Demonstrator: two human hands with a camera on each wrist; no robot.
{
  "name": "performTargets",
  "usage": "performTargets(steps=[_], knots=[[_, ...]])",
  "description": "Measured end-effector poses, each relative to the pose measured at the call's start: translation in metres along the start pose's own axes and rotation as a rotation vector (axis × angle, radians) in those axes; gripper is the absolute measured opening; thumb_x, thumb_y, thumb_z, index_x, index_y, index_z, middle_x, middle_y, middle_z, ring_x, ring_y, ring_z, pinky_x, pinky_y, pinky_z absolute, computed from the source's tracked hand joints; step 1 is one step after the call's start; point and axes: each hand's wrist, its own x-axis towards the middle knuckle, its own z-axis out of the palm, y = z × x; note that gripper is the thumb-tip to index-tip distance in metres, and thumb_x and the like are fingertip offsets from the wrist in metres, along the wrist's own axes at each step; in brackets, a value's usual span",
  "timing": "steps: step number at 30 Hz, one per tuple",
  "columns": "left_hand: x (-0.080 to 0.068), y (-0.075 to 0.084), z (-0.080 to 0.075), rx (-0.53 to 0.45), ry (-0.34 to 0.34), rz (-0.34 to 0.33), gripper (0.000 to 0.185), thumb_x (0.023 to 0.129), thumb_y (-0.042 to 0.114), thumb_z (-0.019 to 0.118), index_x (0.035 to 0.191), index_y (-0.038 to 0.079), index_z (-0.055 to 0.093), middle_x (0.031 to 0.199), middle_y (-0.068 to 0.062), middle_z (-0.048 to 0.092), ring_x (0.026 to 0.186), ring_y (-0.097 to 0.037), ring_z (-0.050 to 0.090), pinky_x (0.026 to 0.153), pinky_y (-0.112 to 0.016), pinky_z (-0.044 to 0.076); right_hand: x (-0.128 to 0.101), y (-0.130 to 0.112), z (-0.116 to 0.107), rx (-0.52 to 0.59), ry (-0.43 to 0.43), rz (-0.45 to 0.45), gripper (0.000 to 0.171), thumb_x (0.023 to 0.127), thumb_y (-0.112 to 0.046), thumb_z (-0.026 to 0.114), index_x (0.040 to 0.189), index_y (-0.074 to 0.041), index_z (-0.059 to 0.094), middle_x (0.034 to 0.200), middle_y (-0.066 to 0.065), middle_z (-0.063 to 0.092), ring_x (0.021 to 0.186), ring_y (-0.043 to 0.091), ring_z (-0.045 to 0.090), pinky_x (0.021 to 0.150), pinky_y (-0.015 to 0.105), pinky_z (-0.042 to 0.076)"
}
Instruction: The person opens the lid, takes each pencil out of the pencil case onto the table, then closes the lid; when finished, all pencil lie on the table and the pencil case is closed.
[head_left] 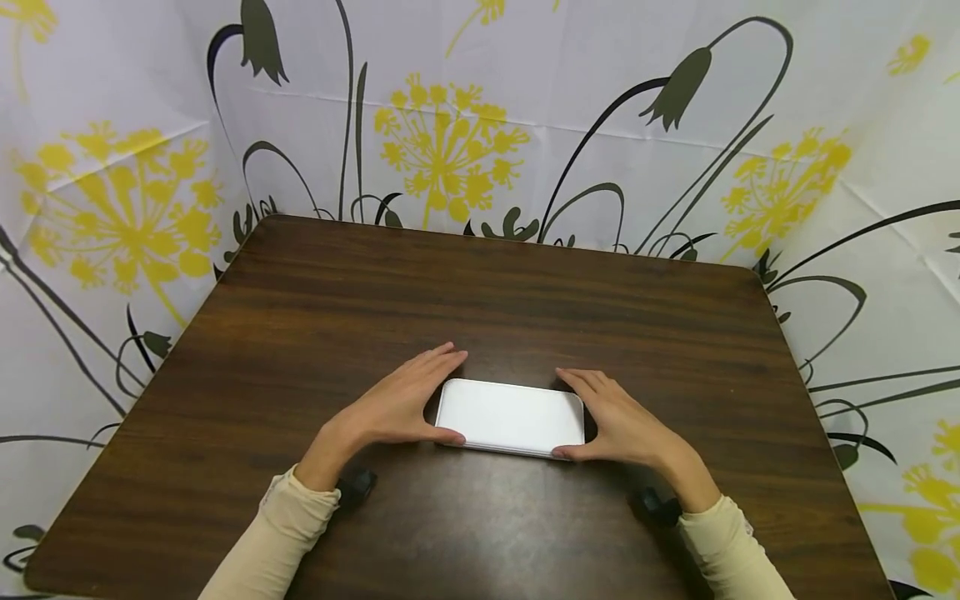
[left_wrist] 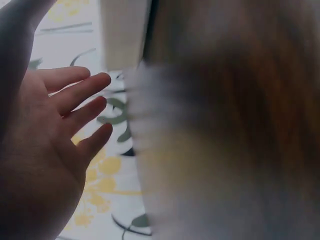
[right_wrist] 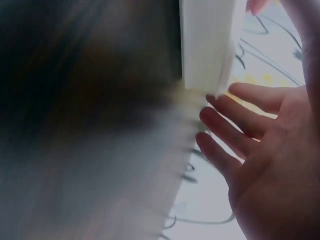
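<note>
Flat white box (head_left: 511, 417) sits mid-surface (head_left: 480, 283), near the front. Left hand (head_left: 397, 406) and right hand (head_left: 618, 421) bracket its short ends, fingers straight, thumbs touching the near corners, probably squaring it up.

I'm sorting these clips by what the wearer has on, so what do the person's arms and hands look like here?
Both arms wear long cream-coloured sleeves, snug and ending at the wrists. The left hand and right hand are bare, with no gloves, rings or watch visible. A small black device sits under the left wrist and another black unit under the right wrist.
</note>
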Motion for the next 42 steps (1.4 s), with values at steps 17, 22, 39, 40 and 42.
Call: performTargets(steps=[17,22,39,40,42], knots=[[0.019,0.005,0.02,0.033,0.021,0.163,0.091,0.06,0.055,0.085,0.127,0.003,0.053,0.116,-0.003,0.052,0.106,-0.017,0.043,0.094,-0.033,0.039,0.024,0.005,0.024,-0.059,-0.002,-0.165,0.092,0.058,-0.063,0.081,0.123,-0.005,0.051,0.113,0.0,0.046,0.099,0.011,0.04,0.078,0.03,0.046],[0.022,0.004,0.025,0.032,0.011,0.16,0.091,0.058,0.056,0.085,0.125,0.003,0.053,0.115,-0.003,0.051,0.103,-0.017,0.042,0.092,-0.032,0.039,0.026,0.008,0.024,-0.043,-0.01,-0.184,0.091,0.058,-0.063,0.08,0.122,-0.005,0.051,0.112,-0.001,0.045,0.099,0.01,0.039,0.077,0.028,0.046],[0.014,-0.003,0.021,-0.01,0.013,0.114,0.101,0.063,0.06,0.083,0.139,0.004,0.046,0.126,-0.004,0.048,0.111,-0.018,0.041,0.096,-0.038,0.037,0.021,0.007,0.02,-0.047,0.0,-0.119,0.095,0.061,-0.063,0.08,0.13,-0.007,0.049,0.12,0.0,0.044,0.103,0.013,0.041,0.082,0.034,0.046],[0.01,-0.006,0.02,-0.027,0.015,0.1,0.102,0.063,0.06,0.084,0.14,0.005,0.045,0.127,-0.003,0.047,0.112,-0.018,0.041,0.096,-0.039,0.037,0.021,0.006,0.02,-0.048,0.0,-0.117,0.095,0.061,-0.063,0.08,0.131,-0.007,0.049,0.121,0.0,0.044,0.104,0.013,0.04,0.083,0.034,0.046],[0.003,-0.011,0.019,-0.052,0.019,0.071,0.102,0.062,0.059,0.086,0.141,0.008,0.045,0.128,0.0,0.047,0.112,-0.015,0.04,0.096,-0.039,0.036,0.021,0.006,0.02,-0.054,0.002,-0.117,0.096,0.063,-0.064,0.079,0.132,-0.006,0.047,0.122,0.0,0.044,0.104,0.014,0.041,0.083,0.034,0.045]])
